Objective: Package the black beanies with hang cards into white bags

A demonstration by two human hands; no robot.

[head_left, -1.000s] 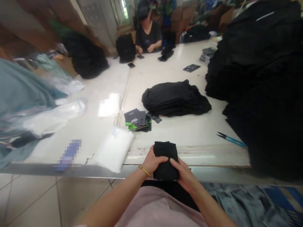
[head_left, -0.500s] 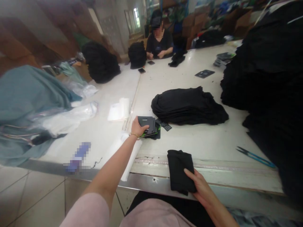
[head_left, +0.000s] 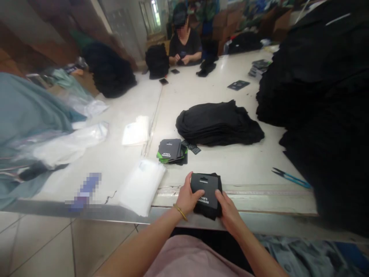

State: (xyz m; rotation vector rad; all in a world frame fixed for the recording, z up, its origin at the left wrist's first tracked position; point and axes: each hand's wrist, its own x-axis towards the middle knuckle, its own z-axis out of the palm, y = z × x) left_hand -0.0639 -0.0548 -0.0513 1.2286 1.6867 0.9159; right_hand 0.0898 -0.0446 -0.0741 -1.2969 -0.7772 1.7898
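Note:
Just over the near table edge, my left hand point(head_left: 188, 196) grips a dark cardboard header card point(head_left: 208, 188) printed "Actor's Headgear", thumb on its face. The card lies flat against a folded black cloth point(head_left: 211, 212), which shows around its edges. From the other side my right hand point(head_left: 229, 206) is closed on the cloth and card, its thumb at the card's right edge. A stack of similar cards point(head_left: 170, 149), some with green corners, lies beyond my left hand. Behind it is a pile of black cloth pieces point(head_left: 219, 123).
White plastic bags point(head_left: 142, 186) lie left of my hands. Blue-handled snips point(head_left: 291, 179) rest at the right, beside a tall heap of black fabric point(head_left: 319, 77). Grey-green cloth point(head_left: 25, 111) covers the left side. A co-worker point(head_left: 186, 44) sits at the far end.
My left hand has taken a card from the stack and brought it onto the folded black cloth. My right hand has moved slightly left and up with the cloth. The view has shifted.

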